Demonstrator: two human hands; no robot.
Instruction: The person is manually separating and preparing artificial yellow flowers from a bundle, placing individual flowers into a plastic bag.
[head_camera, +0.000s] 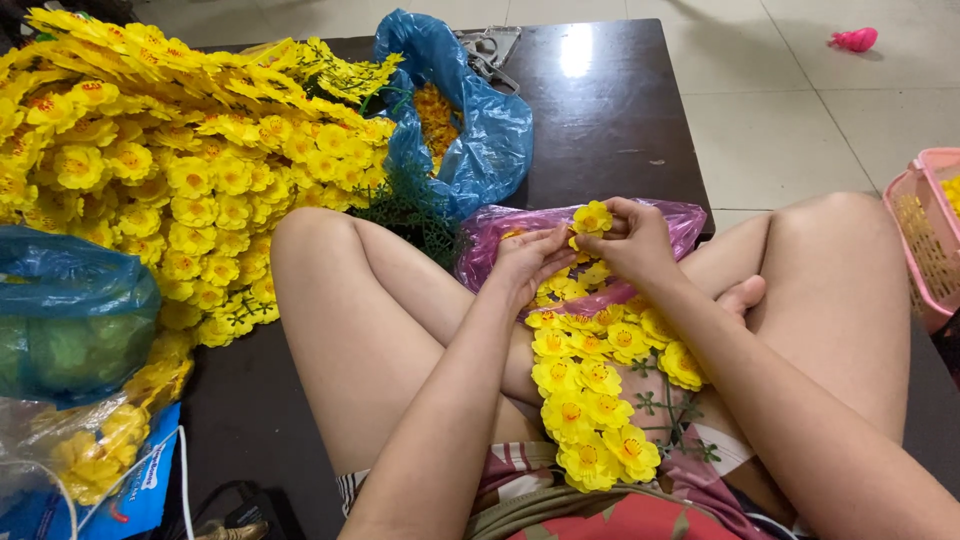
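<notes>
Both hands meet over a pink bag (668, 222) in the lap. The left hand (527, 257) and right hand (632, 240) pinch a yellow flower (591, 217) between their fingertips. A string of yellow flowers (590, 385) lies down the legs below. On the dark tabletop (610, 110), a big heap of flowers (150, 160) crowds the left, beside a blue bag (470, 120). A pink basket (925, 235) stands at the right.
</notes>
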